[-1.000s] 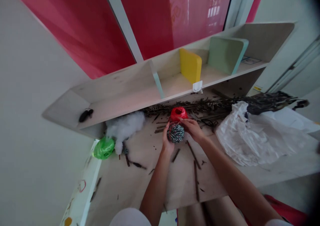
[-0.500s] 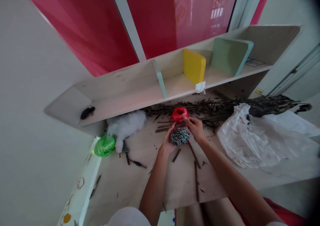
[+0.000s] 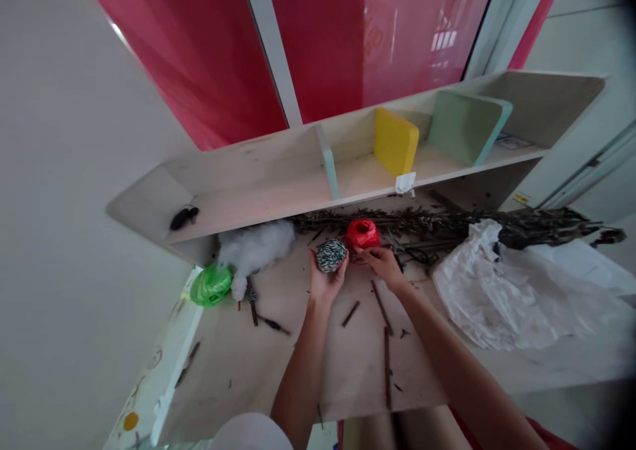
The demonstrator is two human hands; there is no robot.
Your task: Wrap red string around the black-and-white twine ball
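A ball of dark green and white twine (image 3: 331, 256) rests in my left hand (image 3: 325, 283), whose fingers curl round its underside and right side. Just to the right, a roll of shiny red plastic string (image 3: 362, 233) sits on the table with a hole in its top. My right hand (image 3: 385, 266) is at the roll's front edge, thumb and forefinger pinched on its red string. The exact strand between those fingertips is too small to make out.
Dried branches (image 3: 422, 221) lie along the back under the shelf (image 3: 258, 195). White stuffing (image 3: 261, 248) and a green string roll (image 3: 211, 285) are at left. A crumpled plastic bag (image 3: 497, 291) covers the right side. Short sticks (image 3: 387, 367) and a dark-handled tool (image 3: 272, 324) lie in front.
My left hand has moved left and slightly up with the twine ball, away from the red roll. My right hand has shifted down to the roll's front edge. The view has tilted slightly.
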